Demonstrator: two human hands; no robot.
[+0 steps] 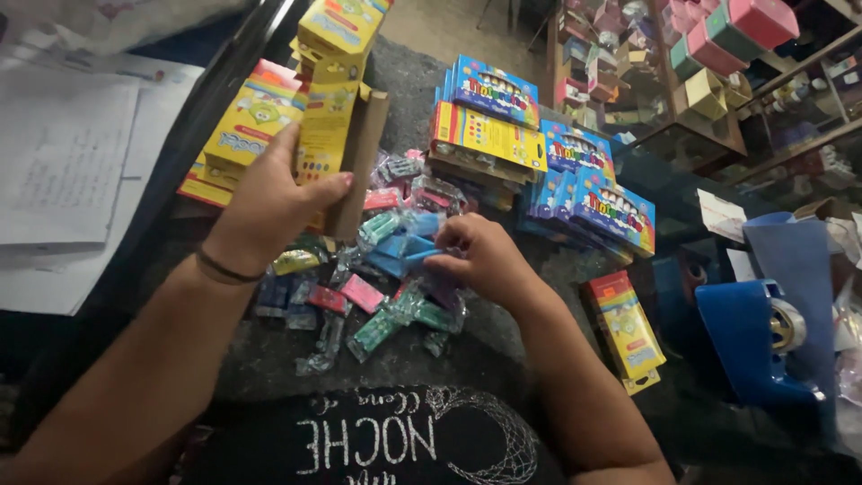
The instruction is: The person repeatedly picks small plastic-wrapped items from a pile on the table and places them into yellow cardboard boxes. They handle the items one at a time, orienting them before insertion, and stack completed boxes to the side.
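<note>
My left hand (269, 202) grips an open yellow cardboard box (337, 144) by its side, holding it upright over a dark cloth. My right hand (480, 256) has its fingers curled around small plastic-wrapped blue sticks (404, 251) picked from a loose pile of wrapped coloured sticks (368, 301) lying between both hands. The pile holds pink, green, yellow and blue pieces.
Stacks of yellow boxes (256, 112) stand at the back left, blue boxes (584, 184) and a yellow-topped stack (485, 135) at the back right. One yellow box (626, 328) lies alone at the right. A blue tape dispenser (754, 337) sits far right; papers (63, 171) lie left.
</note>
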